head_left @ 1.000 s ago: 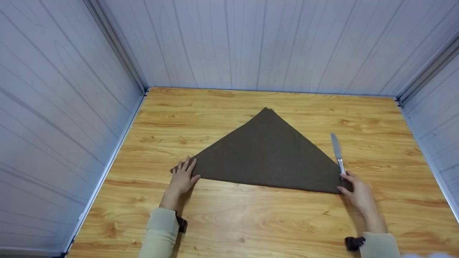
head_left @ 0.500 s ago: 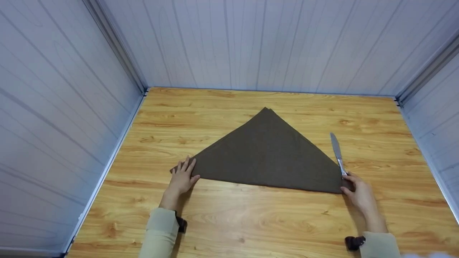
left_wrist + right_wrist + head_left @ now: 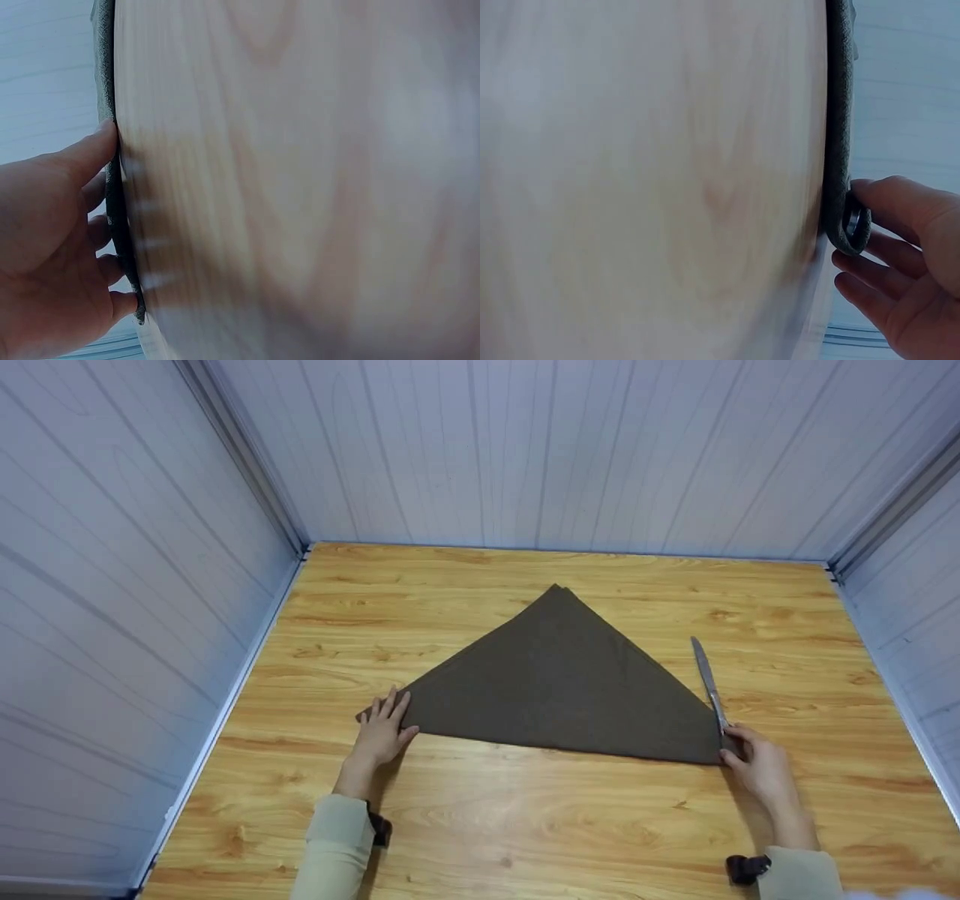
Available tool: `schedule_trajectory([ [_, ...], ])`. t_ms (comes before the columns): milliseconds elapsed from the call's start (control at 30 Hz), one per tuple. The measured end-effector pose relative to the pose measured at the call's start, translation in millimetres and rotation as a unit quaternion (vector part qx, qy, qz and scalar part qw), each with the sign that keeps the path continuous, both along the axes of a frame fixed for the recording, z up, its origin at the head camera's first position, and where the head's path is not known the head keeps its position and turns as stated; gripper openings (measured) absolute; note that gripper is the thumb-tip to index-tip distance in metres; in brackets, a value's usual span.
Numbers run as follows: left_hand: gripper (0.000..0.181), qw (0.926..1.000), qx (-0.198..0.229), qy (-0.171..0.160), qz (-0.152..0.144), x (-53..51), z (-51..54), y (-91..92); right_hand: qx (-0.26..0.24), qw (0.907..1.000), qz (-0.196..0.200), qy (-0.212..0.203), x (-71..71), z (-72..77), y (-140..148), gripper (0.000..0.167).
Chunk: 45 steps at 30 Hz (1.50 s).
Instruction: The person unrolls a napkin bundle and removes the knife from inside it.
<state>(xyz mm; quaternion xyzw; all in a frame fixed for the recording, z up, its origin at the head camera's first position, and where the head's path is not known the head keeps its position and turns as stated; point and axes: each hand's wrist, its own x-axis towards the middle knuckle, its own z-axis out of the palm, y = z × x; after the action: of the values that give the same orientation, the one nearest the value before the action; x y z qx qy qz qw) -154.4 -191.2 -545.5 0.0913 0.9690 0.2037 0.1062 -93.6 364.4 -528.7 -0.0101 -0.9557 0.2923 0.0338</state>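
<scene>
A dark brown cloth napkin (image 3: 555, 682), folded into a triangle, lies with its point toward the back wall. My left hand (image 3: 381, 733) rests on its left corner with fingers straight and spread. At the right corner, my right hand (image 3: 761, 765) holds the napkin between thumb and fingers. A silver table knife (image 3: 705, 671) lies along the napkin's right edge, blade pointing away. Its handle is mostly hidden by the cloth and fingers. In the right wrist view, the napkin edge (image 3: 840, 135) curls up around the dark end of the handle (image 3: 853, 217), and the thumb touches this curl.
A wood-grain tabletop (image 3: 525, 825) spreads under everything. Pale panels (image 3: 510, 450) enclose it at the back and both sides. Each wrist wears a small dark camera, such as the one by the left sleeve (image 3: 381, 829).
My right hand has shifted slightly to the right, with the knife's handle end and the curled napkin edge shifting along. The blade now looks narrower, turned more on edge. My left hand stays put.
</scene>
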Motion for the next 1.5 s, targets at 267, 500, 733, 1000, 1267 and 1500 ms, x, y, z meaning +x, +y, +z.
schedule_trajectory([
  [267, 0.061, 1.0, -0.005, -0.002, 0.0, -0.6, 0.2, 0.6, -0.009, 0.9994, -0.015, -0.03, 2.1, 1.5, 6, 0.037],
  [500, 0.062, 0.9999, -0.008, -0.007, -0.002, -1.0, -0.5, 0.5, -0.03, 0.9992, -0.017, -0.022, 5.2, 0.9, 11, 0.036],
  [733, 0.061, 0.9999, -0.008, 0.003, -0.006, -0.9, 0.3, 1.0, -0.048, 0.9985, -0.022, -0.018, 7.2, 0.6, 14, 0.037],
  [1000, 0.061, 0.9999, -0.01, -0.002, -0.003, -1.1, 0.5, 0.7, -0.052, 0.998, -0.032, -0.018, 8.4, 1.1, 16, 0.035],
  [1267, 0.061, 0.9999, -0.011, -0.006, -0.001, -0.6, 1.0, -0.2, -0.034, 0.9984, -0.044, -0.007, 9.3, 0.2, 18, 0.03],
  [1500, 0.062, 0.9999, -0.013, -0.009, 0.0, -0.3, 0.3, -0.4, -0.041, 0.9976, -0.055, 0.002, 10.2, 1.9, 20, 0.03],
])
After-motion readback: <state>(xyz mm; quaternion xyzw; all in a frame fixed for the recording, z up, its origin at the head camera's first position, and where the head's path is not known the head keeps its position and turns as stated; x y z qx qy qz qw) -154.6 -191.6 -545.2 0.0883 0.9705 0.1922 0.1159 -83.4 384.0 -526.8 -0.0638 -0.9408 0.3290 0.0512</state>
